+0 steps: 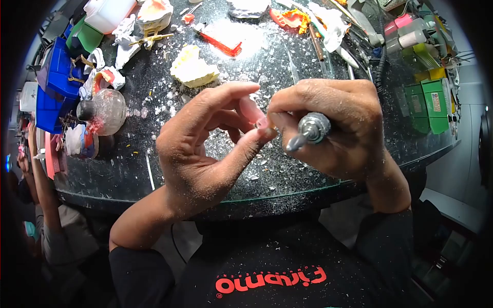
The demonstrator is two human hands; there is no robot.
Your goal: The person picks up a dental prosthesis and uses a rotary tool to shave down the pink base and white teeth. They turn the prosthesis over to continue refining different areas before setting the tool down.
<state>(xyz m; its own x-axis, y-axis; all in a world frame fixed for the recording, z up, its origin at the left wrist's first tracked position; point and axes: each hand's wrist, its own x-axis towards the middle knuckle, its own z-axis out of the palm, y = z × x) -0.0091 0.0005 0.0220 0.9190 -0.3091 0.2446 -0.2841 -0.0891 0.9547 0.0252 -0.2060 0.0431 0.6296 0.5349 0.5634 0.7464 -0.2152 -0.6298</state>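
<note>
Pinched between thumb and fingers of our left hand (205,138), a small pink piece (255,114) sits just above the near edge of the dusty black table (154,169). Our right hand (339,128) is clenched around a metal rotary handpiece (310,131), its tip meeting the pink piece, though the contact point is partly hidden by fingers. Beyond lie white chips, a pale yellow plaster lump (192,68) and a red-edged tray (222,37). At left stands a round glass flask (105,110) beside blue bins (56,77); green boxes (429,100) sit right.
</note>
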